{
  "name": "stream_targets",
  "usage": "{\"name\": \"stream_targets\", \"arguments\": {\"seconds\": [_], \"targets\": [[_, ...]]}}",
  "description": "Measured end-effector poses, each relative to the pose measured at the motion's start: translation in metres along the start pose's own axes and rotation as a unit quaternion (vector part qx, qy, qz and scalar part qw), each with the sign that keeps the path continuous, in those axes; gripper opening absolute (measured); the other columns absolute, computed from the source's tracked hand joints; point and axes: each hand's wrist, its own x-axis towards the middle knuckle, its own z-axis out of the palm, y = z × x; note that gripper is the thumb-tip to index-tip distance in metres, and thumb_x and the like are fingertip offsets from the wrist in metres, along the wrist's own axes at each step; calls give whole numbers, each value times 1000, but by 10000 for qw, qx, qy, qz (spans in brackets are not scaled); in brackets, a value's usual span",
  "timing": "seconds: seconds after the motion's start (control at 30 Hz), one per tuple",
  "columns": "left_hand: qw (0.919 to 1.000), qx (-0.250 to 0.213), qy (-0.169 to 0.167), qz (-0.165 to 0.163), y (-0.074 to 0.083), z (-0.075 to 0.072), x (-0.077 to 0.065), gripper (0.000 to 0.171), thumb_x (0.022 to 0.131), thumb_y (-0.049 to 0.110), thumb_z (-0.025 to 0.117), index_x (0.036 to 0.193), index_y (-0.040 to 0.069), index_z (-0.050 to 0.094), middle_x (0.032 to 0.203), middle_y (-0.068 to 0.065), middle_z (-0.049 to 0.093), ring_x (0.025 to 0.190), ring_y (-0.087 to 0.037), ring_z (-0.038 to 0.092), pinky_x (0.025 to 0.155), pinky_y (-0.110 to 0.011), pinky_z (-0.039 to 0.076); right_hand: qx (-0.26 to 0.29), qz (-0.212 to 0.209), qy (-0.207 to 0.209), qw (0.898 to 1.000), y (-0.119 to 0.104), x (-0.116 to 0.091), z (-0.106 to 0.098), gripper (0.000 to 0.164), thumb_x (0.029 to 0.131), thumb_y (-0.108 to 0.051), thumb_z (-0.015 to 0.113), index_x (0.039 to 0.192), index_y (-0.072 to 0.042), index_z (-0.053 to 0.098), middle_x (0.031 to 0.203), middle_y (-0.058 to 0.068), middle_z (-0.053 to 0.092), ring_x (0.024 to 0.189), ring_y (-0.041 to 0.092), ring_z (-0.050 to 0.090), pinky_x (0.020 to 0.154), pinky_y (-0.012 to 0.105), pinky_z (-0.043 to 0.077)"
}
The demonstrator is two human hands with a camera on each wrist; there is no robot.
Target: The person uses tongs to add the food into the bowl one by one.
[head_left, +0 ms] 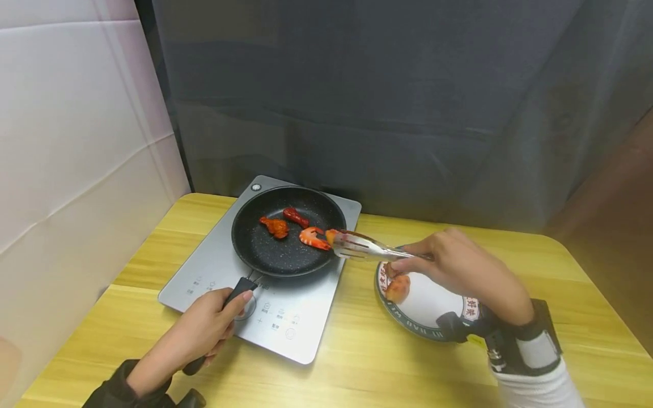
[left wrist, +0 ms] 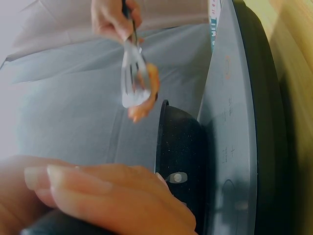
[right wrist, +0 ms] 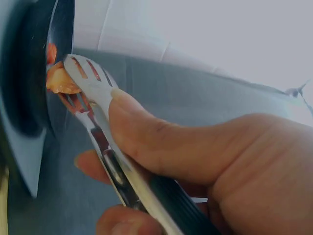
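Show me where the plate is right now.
In the head view, the plate sits on the table, right of the hotplate, partly hidden by the right hand.

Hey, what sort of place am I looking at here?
Probably a staged cooking corner rather than a real kitchen: a pan sits on a flat cooktop, on a wood-look table backed by dark, creased sheeting.

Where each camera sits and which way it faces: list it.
Head: on the head, facing forward and down at a round black speckled pan; left grip and right grip show.
Left wrist: worn there, facing past the pan; both grips show.
Right wrist: worn there, facing slotted silver metal tongs; right grip shows.
Wrist views share tongs and pan.
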Motion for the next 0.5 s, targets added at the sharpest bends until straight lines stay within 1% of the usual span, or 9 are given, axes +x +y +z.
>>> {"name": "stream_targets", "arguments": {"seconds": [0.1,0.17,0.23,0.33,0.43,0.47,0.5], "targets": [[10000,21,16,-9,0,0,0,41,100,42,48,88,2,51,51,-4,42,32,-14,33,29,-31,36,175,-40,-317,9993,-9,21,0,14,86,-35,72,81,-22,74,50,-20,45,46,1,39,40,23,30],[10000,27,20,0,1,0,0,41,100,41,48,88,2,51,51,-4,41,32,-14,33,28,-31,36,194,-213,-431,9987,-13,34,3,18,87,-32,72,74,-20,70,51,-18,46,46,2,40,40,23,31],[10000,32,31,13,1,0,0,40,100,41,48,88,2,51,51,-4,41,32,-14,33,28,-32,37,168,-365,-504,9979,-17,47,8,19,87,-30,72,74,-17,70,50,-17,43,45,2,39,41,23,32],[10000,31,27,28,1,0,-1,41,100,41,48,87,2,51,51,-4,42,32,-14,33,28,-32,37,31,-523,-557,9971,-23,64,17,19,87,-31,71,79,-14,75,51,-12,36,46,4,32,43,23,30],[10000,29,29,23,0,0,-1,41,100,42,48,87,2,51,52,-5,42,32,-14,33,28,-32,37,79,-453,-705,9965,-33,79,26,25,88,-34,70,94,-11,78,52,-12,41,47,6,33,44,23,31],[10000,23,29,12,0,1,-1,42,100,42,48,87,2,51,52,-5,42,32,-14,33,28,-32,37,66,-427,-754,9962,-36,83,29,26,88,-35,70,95,-12,78,52,-12,43,49,6,35,45,23,32],[10000,19,35,7,0,1,-1,42,100,42,48,87,2,51,52,-5,42,32,-14,33,28,-32,37,69,-411,-806,9959,-40,87,32,27,88,-36,69,92,-11,78,52,-11,42,49,7,35,46,23,32]]}}
